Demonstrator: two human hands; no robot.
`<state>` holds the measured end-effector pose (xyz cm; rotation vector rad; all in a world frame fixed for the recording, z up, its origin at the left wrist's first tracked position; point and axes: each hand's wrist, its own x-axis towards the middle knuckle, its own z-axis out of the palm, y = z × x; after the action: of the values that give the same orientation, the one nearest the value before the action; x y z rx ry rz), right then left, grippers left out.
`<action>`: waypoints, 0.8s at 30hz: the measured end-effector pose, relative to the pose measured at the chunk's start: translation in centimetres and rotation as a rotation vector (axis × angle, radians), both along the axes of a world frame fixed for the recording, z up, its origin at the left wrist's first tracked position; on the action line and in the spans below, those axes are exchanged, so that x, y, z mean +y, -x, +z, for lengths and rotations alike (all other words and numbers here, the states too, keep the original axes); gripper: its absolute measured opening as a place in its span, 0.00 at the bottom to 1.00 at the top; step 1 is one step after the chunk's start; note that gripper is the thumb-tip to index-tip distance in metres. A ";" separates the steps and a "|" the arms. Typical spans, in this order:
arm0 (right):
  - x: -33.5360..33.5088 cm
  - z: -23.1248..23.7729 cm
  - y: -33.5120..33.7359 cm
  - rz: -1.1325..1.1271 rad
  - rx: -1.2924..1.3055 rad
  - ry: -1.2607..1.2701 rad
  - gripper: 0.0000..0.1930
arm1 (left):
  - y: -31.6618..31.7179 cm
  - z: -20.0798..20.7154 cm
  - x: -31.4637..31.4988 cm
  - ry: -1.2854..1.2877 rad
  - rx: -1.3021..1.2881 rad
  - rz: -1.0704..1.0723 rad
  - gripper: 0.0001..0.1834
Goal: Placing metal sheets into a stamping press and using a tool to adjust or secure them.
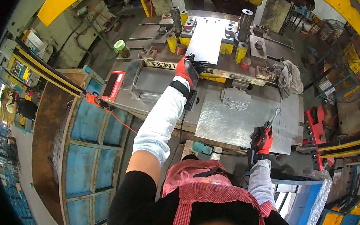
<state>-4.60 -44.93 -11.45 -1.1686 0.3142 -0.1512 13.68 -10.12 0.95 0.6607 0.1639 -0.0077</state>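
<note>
At the front of a grey steel press bed, a red-and-black gloved left hand meets a flat, pale rectangular sheet lying between yellow-and-grey blocks; whether it pinches, I cannot tell. The matching right hand is wrapped round a slim silver tool. Positioning seems underway, calling for straight alignment. Black lettering marks the bed's pale front strip, partly covered.

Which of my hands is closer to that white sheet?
Left. Your left hand is at the near edge of the white sheet; your right hand is farther off to the right, by the metal plate.
</note>
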 end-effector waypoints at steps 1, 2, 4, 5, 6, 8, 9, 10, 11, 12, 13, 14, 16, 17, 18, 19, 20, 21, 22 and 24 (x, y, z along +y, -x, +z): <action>-0.1 -0.5 -0.3 -0.004 -0.013 0.024 0.07 | -0.1 0.1 -0.1 -0.002 0.005 0.001 0.17; -0.4 -1.0 -0.4 -0.007 -0.026 0.049 0.07 | -0.1 0.1 -0.2 -0.005 0.010 0.002 0.18; -0.5 -0.6 0.1 0.006 0.041 -0.020 0.07 | -0.1 0.0 -0.2 -0.006 0.028 0.003 0.17; -0.2 0.1 0.3 0.015 0.074 -0.056 0.07 | 0.0 0.0 -0.1 -0.009 0.037 0.005 0.17; 0.0 0.5 0.3 0.018 0.075 -0.063 0.07 | 0.0 -0.1 0.0 -0.017 0.027 -0.004 0.16; -0.1 1.0 0.6 0.004 0.078 -0.074 0.08 | 0.1 0.5 -0.5 -0.031 0.009 -0.040 0.16; -0.3 0.6 0.4 -0.016 0.062 -0.044 0.07 | 0.2 0.6 -1.0 -0.088 -0.046 -0.022 0.18; -0.4 -0.1 0.2 -0.032 0.046 -0.018 0.07 | 0.1 0.4 -1.0 -0.047 -0.047 -0.035 0.19; -0.2 -0.2 0.1 -0.041 0.031 0.007 0.07 | -0.1 -0.5 -0.3 -0.008 -0.046 -0.043 0.21; -0.2 -0.3 0.1 -0.035 0.059 0.014 0.07 | -0.4 -1.3 0.3 0.032 -0.045 -0.051 0.22; 0.0 0.2 0.1 -0.035 0.088 0.021 0.07 | -0.6 -1.7 0.7 0.088 -0.039 -0.079 0.23; 0.2 0.6 0.1 -0.033 0.118 0.029 0.07 | -0.7 -2.0 1.1 0.144 -0.033 -0.107 0.23; 0.5 0.6 -0.2 -0.068 0.064 -0.033 0.07 | -0.7 -2.1 0.8 0.146 -0.033 -0.113 0.22; 0.3 0.6 -0.2 -0.088 0.036 -0.062 0.07 | -0.4 -1.9 0.3 0.092 -0.040 -0.091 0.21; 0.1 0.5 -0.1 -0.084 0.048 -0.061 0.07 | -0.2 -1.6 -0.1 0.038 -0.048 -0.068 0.19; 0.0 0.4 -0.1 -0.072 0.059 -0.061 0.07 | -0.2 -1.2 -0.2 0.042 -0.028 -0.061 0.19; -0.1 0.2 -0.1 -0.058 0.070 -0.061 0.07 | -0.2 -0.8 -0.1 0.045 -0.008 -0.052 0.18; -0.2 0.0 -0.1 -0.042 0.064 -0.086 0.07 | -0.2 -0.4 -0.1 0.048 0.013 -0.043 0.18; -0.4 -0.2 -0.1 -0.025 0.060 -0.109 0.07 | 0.0 -0.1 -0.3 0.005 0.016 -0.023 0.19; -0.6 -0.4 -0.2 -0.017 0.041 -0.115 0.07 | 0.2 0.6 -0.9 -0.082 0.023 0.018 0.20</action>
<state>-4.42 -45.50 -11.84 -1.0562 0.3650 -0.1228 13.46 -11.05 1.51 0.7414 0.1933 0.0090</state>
